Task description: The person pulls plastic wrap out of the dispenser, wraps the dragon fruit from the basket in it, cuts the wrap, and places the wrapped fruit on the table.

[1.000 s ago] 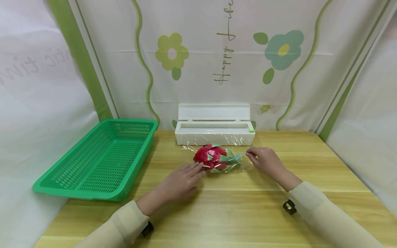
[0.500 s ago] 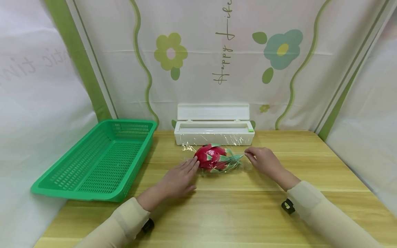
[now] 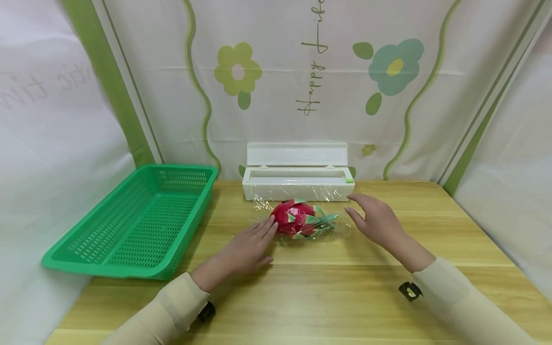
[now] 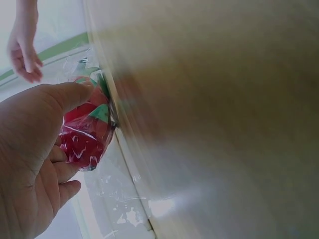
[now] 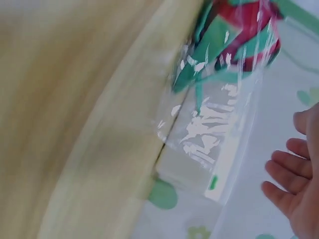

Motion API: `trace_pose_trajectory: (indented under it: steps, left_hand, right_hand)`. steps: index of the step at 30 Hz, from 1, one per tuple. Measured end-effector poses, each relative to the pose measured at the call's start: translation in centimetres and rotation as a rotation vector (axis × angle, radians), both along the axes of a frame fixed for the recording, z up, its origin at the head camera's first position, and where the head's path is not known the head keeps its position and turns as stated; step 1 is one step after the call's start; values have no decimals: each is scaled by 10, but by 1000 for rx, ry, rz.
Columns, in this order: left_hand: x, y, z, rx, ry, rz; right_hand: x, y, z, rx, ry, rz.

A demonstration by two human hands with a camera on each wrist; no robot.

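Observation:
A red dragon fruit with green-tipped scales lies on the table, covered by clear cling film that spreads past its leafy end. My left hand rests its fairly straight fingers against the fruit's left, rounded end. In the left wrist view, the thumb of this left hand overlaps the fruit. To the right of the film, my right hand is raised with thumb and fingers spread apart, holding nothing. The right wrist view shows its fingers relaxed and apart from the film.
Behind the fruit stands a white cling film dispenser, its lid up and film running from its front. A green perforated basket sits on the left of the wooden table. Printed curtains close off the back and sides.
My right hand has parted its thumb and fingers at the film's edge and drawn slightly to the right. My left hand has shifted from the fruit's front to its left end.

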State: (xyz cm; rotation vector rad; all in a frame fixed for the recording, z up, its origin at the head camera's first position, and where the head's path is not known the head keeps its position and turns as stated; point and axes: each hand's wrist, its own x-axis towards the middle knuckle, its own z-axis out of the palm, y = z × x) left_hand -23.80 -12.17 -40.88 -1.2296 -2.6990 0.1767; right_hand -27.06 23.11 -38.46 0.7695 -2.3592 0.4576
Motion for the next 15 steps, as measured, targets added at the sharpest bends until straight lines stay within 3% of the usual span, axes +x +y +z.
trace_pose_trajectory:
  steps: [4,7,10,15]
  left_hand:
    - [0,1,0,-5,-2,7]
    - [-1,0,0,-4,2,7]
    - [-1,0,-1,-1,7,6]
    - [-1,0,-2,3,-3,2]
  right_hand:
    - [16,-7,0,15,188,131]
    - [24,-13,-7,47,238,205]
    - [27,-17,-15,100,165,236]
    - [27,-19,-28,219,-107,199]
